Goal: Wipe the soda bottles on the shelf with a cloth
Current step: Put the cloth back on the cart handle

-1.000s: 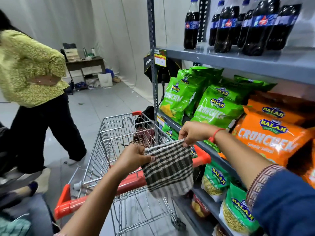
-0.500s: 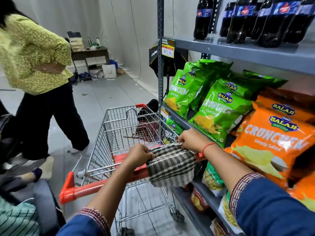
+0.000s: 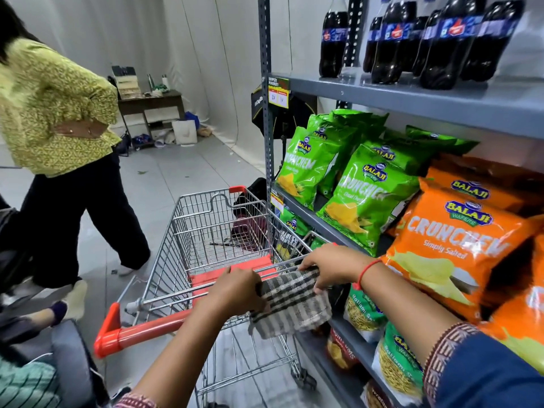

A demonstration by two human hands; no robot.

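Note:
Several dark soda bottles (image 3: pixel 391 39) with blue labels stand on the grey top shelf (image 3: pixel 426 103) at the upper right. A black-and-white checked cloth (image 3: pixel 291 304) is folded between my hands, low over the back of the trolley. My left hand (image 3: pixel 235 290) grips its left edge. My right hand (image 3: pixel 329 266), with a red thread at the wrist, pinches its top right edge. Both hands are well below the bottles.
A wire shopping trolley (image 3: pixel 188 237) with a red handle stands in front of me, against the shelf. Green (image 3: pixel 365 201) and orange (image 3: pixel 453 240) chip bags fill the middle shelf. A person in a yellow-green top (image 3: pixel 53 113) stands at the left. A desk (image 3: pixel 150 104) sits at the back.
The cloth hung open from both hands a second ago; now it is folded smaller and held lower over the trolley. The view has shifted, showing more of the bottles.

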